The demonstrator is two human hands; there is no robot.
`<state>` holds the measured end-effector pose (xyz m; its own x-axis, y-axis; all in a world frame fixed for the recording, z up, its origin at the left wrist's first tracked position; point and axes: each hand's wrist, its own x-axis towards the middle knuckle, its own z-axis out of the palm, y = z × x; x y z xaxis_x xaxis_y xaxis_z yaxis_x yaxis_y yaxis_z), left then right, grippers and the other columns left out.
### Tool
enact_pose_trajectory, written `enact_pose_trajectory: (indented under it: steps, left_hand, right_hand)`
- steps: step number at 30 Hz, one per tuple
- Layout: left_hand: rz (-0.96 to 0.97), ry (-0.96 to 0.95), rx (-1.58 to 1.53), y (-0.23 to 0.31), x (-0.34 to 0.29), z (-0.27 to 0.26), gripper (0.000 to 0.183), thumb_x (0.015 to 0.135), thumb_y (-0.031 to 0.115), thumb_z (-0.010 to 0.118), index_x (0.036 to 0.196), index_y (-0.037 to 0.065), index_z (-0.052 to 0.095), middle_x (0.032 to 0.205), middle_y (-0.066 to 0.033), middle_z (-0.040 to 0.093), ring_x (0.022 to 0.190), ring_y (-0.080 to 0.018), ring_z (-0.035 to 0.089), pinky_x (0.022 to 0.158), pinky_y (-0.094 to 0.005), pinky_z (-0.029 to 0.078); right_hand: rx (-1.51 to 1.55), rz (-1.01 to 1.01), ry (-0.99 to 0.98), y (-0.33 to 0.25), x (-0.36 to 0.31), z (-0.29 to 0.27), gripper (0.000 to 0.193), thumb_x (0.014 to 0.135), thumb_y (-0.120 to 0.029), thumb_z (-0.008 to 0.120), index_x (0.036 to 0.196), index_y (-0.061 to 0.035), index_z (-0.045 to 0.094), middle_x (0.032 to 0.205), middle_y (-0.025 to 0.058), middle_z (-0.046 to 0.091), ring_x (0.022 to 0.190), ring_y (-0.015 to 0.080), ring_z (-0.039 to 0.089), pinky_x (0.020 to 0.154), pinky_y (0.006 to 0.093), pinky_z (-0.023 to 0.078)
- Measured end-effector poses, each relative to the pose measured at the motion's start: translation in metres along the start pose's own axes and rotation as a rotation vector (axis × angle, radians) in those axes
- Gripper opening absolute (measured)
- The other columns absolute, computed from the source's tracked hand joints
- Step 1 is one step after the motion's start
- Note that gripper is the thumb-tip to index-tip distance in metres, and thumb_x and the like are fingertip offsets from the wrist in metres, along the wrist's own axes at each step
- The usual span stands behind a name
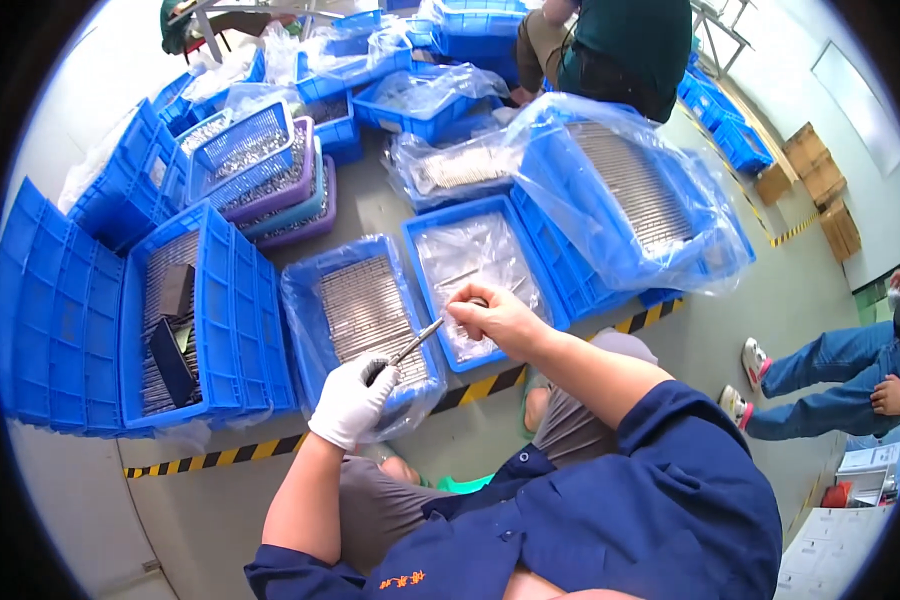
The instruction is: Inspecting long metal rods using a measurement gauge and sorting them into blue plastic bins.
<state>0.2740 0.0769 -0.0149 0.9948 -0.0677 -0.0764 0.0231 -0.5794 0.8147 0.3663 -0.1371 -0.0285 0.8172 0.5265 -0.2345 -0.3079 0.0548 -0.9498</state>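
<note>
My left hand [353, 398], in a white glove, is closed around a slim metal rod [416, 342] that slants up to the right. The rod's far tip ends close to my right hand [495, 318]. That hand is bare, with its fingers pinched together; a small dark piece shows between them, too small to name. Under the left hand sits a blue bin [292, 300] lined with clear plastic, holding rows of similar metal rods [365, 300]. Below the right hand, another blue bin [417, 262] with a plastic liner [475, 245] holds a few loose rods.
A tall blue crate [255, 330] at left holds rods and dark blocks. Behind are stacked baskets [250, 160] of small metal parts and a large plastic-covered bin [570, 220] of rods. A person [620, 60] sits beyond; another person's legs [830, 375] stand at right.
</note>
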Motion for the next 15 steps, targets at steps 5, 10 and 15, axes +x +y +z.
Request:
enact_pose_trajectory:
  steps: [5, 10, 15]
  left_hand:
    - [0.023, 0.046, -0.077, 0.001, 0.001, -0.002, 0.018, 0.078, 0.017, 0.056, 0.083, 0.0, 0.058, 0.075, -0.0155, 0.058, 0.071, -0.0287, 0.057, 0.065, -0.0319, 0.044]
    - [0.014, 0.04, -0.064, -0.004, 0.001, -0.001, 0.018, 0.077, 0.017, 0.056, 0.083, 0.0, 0.058, 0.075, -0.0157, 0.058, 0.07, -0.0286, 0.057, 0.064, -0.0318, 0.044]
    - [0.007, 0.041, -0.052, -0.007, 0.0, 0.002, 0.018, 0.077, 0.017, 0.057, 0.083, 0.0, 0.058, 0.074, -0.0154, 0.059, 0.068, -0.027, 0.058, 0.063, -0.0311, 0.044]
  right_hand:
    - [0.177, 0.066, 0.072, 0.01, 0.01, -0.015, 0.015, 0.082, -0.018, 0.057, 0.088, -0.005, 0.052, 0.065, -0.0011, 0.049, 0.05, 0.0037, 0.04, 0.044, 0.0172, 0.033]
    - [0.147, 0.081, 0.087, 0.021, 0.016, -0.012, 0.015, 0.082, -0.017, 0.056, 0.088, -0.0042, 0.052, 0.066, 0.0004, 0.049, 0.047, 0.0045, 0.039, 0.042, 0.0182, 0.032]
    - [0.103, 0.107, 0.069, 0.026, 0.017, -0.009, 0.016, 0.081, -0.018, 0.057, 0.088, -0.0038, 0.053, 0.067, 0.0014, 0.05, 0.048, 0.0053, 0.039, 0.043, 0.0189, 0.033]
